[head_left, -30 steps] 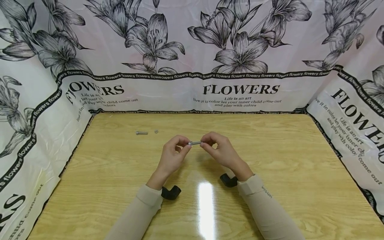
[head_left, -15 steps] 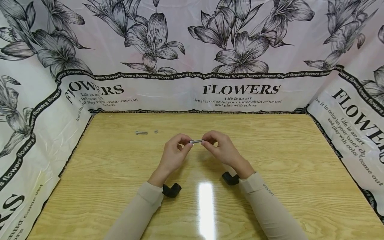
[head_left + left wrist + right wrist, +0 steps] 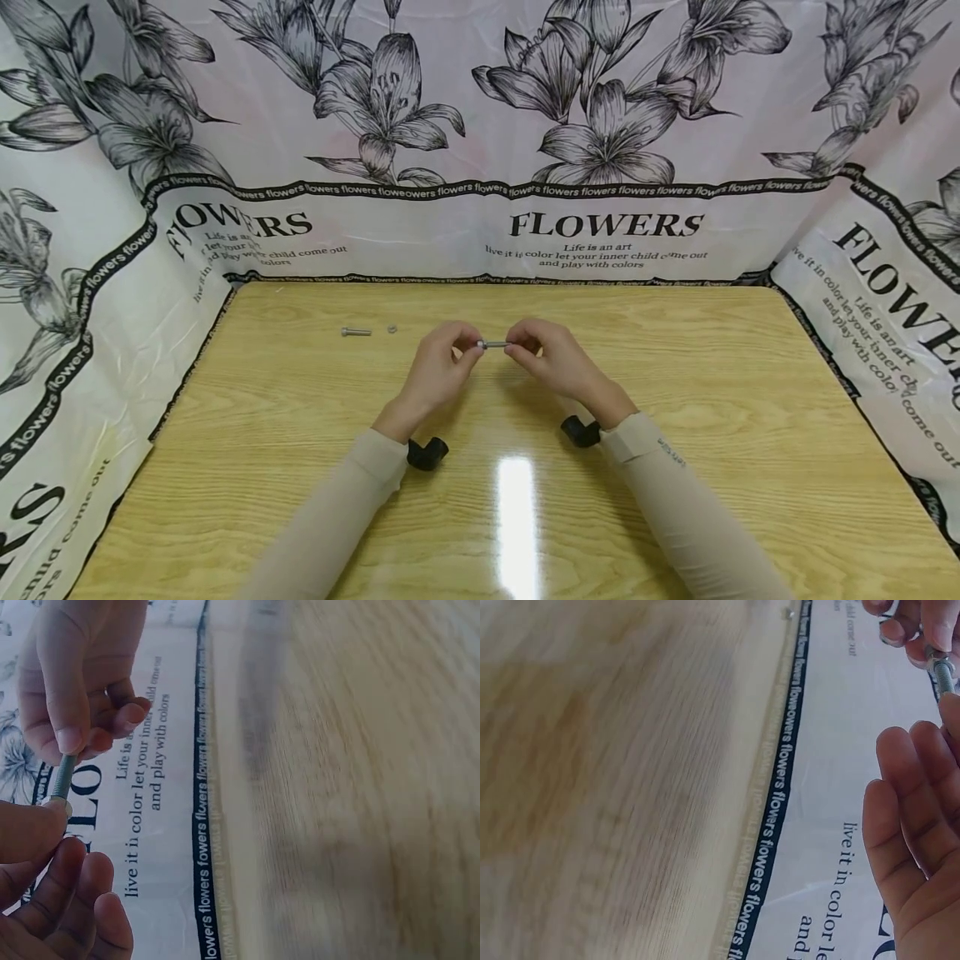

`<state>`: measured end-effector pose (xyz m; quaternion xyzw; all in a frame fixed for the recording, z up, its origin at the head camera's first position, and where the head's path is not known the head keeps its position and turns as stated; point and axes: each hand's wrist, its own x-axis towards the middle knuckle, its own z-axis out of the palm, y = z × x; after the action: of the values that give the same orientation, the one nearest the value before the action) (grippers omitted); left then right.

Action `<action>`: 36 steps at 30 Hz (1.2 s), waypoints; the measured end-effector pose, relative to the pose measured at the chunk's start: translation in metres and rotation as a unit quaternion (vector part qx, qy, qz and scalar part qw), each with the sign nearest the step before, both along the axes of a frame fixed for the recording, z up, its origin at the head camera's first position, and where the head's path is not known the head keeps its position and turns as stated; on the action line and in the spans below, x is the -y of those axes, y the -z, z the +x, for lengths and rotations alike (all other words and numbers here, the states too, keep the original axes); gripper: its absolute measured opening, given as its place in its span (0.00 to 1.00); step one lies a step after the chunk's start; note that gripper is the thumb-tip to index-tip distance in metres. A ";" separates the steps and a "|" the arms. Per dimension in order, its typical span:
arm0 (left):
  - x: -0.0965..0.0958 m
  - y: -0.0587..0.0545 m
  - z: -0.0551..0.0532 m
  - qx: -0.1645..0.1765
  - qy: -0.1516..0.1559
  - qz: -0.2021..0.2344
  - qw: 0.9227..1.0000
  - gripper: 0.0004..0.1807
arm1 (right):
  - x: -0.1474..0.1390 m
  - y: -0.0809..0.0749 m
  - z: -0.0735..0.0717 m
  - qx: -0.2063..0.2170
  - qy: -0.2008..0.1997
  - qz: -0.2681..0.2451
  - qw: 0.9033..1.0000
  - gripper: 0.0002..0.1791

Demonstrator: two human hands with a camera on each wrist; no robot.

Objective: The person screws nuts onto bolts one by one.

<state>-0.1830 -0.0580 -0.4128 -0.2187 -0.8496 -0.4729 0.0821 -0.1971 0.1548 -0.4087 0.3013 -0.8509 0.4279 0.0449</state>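
Note:
In the head view a slim metal bolt point(image 3: 496, 344) is held level between both hands, raised over the wooden table. My left hand point(image 3: 437, 368) pinches one end between thumb and fingers, where a wider silvery piece shows. My right hand point(image 3: 557, 360) pinches the opposite end with thumb and index finger. The left wrist view shows the threaded shank point(image 3: 63, 777) bare between the two sets of fingertips. A nut point(image 3: 940, 663) sits round the bolt close to the left fingertips in the right wrist view. The fingers hide both ends.
A second bolt point(image 3: 356, 332) lies on the table point(image 3: 720, 400) at the back left, with a small loose nut point(image 3: 392, 329) beside it. Black wrist-worn pieces point(image 3: 428, 454) stick out by both cuffs. A flower-printed cloth point(image 3: 420, 237) walls the back and sides.
Both hands have shifted slightly away from the body with the bolt between them. The bolt has swung from slightly slanted to level. The loose bolt and nut stay put.

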 end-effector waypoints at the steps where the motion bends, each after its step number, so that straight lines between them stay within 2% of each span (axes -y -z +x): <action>1: -0.001 -0.001 -0.002 -0.001 -0.001 -0.009 1.000 0.02 | 0.000 0.000 -0.002 0.002 -0.001 0.003 1.000 0.02; 9: -0.005 -0.004 -0.014 0.016 -0.010 -0.083 0.996 0.02 | -0.005 0.002 -0.012 0.023 0.008 0.032 0.999 0.02; 15: -0.008 -0.006 -0.022 0.031 -0.005 -0.105 0.994 0.02 | -0.007 0.003 -0.022 0.031 0.019 0.055 0.998 0.02; 26: -0.011 -0.001 -0.042 0.044 -0.001 -0.164 0.985 0.03 | -0.009 0.010 -0.043 0.059 0.021 0.103 0.993 0.05; 36: -0.011 0.002 -0.056 0.067 -0.008 -0.201 0.977 0.02 | -0.004 0.012 -0.063 0.032 0.009 0.159 0.987 0.03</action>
<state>-0.2389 -0.0467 -0.4150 -0.1913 -0.9327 -0.3052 -0.0170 -0.2600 0.1590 -0.4208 0.2831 -0.9119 0.2959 -0.0275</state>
